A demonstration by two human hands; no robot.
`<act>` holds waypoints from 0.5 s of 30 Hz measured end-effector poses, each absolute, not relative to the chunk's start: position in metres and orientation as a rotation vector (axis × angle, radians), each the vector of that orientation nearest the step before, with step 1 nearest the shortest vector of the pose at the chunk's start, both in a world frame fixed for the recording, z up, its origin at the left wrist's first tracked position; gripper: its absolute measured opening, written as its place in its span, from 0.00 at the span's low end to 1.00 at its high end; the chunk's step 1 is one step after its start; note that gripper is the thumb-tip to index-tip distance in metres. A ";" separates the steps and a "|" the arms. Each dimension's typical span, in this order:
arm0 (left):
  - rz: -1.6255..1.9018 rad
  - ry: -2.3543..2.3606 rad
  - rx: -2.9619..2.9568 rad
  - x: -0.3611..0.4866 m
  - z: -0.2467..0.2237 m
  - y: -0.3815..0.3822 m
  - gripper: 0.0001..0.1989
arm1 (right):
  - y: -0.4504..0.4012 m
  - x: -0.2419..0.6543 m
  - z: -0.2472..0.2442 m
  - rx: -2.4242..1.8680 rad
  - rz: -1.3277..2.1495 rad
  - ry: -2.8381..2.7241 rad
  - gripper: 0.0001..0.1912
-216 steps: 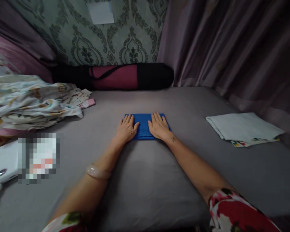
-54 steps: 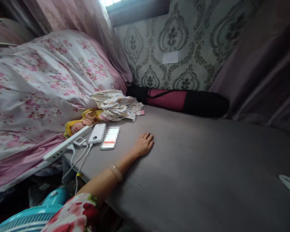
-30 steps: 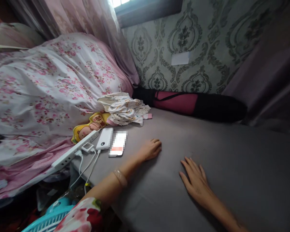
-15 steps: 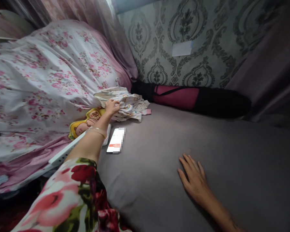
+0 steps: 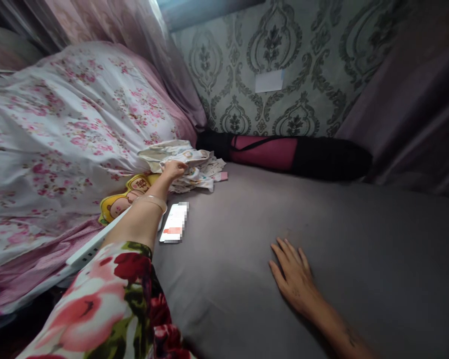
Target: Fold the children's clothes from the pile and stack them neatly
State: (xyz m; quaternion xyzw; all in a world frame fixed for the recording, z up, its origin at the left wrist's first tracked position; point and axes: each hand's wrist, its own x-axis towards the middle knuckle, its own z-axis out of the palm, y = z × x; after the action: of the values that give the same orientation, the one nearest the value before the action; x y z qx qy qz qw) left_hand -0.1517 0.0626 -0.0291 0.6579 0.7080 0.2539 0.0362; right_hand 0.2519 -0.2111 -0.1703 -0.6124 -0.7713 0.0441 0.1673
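Observation:
My left hand (image 5: 174, 169) reaches forward to a crumpled pile of white baby clothes (image 5: 198, 162) with small coloured prints. Its fingers are closed on a fold of a garment at the pile's near left side. Below the wrist lies a phone (image 5: 175, 222) with its lit screen facing up. A yellow cartoon cushion (image 5: 124, 199) is partly hidden behind the left forearm. My right hand (image 5: 294, 274) rests palm down on the grey bed sheet (image 5: 239, 239), its fingers spread and holding nothing.
A black and maroon long bag (image 5: 265, 153) lies along the patterned wall. White bedding with pink flowers (image 5: 78, 114) is heaped at the left. A white slatted rail (image 5: 86, 252) runs under the left forearm. Curtains (image 5: 400, 114) hang at both sides.
The left fingers have closed more tightly on the cloth. The whole view has shifted slightly, and the right hand stays flat on the sheet.

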 end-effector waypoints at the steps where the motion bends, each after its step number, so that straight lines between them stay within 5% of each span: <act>1: 0.735 2.233 1.990 -0.148 -0.028 0.061 0.12 | -0.211 0.252 -0.170 -1.744 0.124 -2.199 0.27; 7: 0.790 2.244 2.108 -0.122 -0.016 0.057 0.14 | -0.212 0.252 -0.171 -1.727 0.107 -2.193 0.27; 15: 1.258 1.388 1.716 -0.055 0.023 0.046 0.19 | -0.213 0.251 -0.166 -1.719 0.137 -2.195 0.25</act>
State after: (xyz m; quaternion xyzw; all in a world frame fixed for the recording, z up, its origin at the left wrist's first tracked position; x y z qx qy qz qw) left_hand -0.0552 0.0465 0.0227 0.6452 0.5220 0.4728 0.2960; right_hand 0.2507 -0.2127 -0.1665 -0.6065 -0.7743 0.0483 0.1739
